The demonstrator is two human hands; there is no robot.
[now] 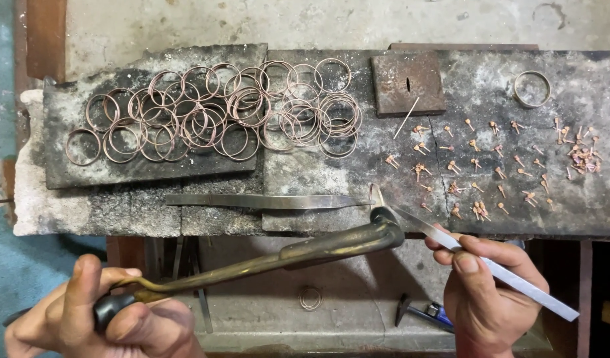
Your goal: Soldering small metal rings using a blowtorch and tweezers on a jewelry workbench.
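Note:
My left hand (99, 318) grips the dark handle of a brass blowtorch (305, 250) whose curved nozzle ends near the front edge of the charred slab (398, 166). My right hand (487, 285) holds long steel tweezers (490, 265), their tips reaching up beside the torch nozzle. A heap of several thin copper wire rings (212, 113) covers the left part of the slab. Many small copper pins (477, 166) are spread over the right part.
A second pair of tweezers (265, 201) lies flat along the slab's front. A square rusty block (407, 83) with a thin wire and a single metal ring (532, 88) sit at the back right. Below, a ledge holds a small ring (310, 298) and a blue-handled tool (424, 311).

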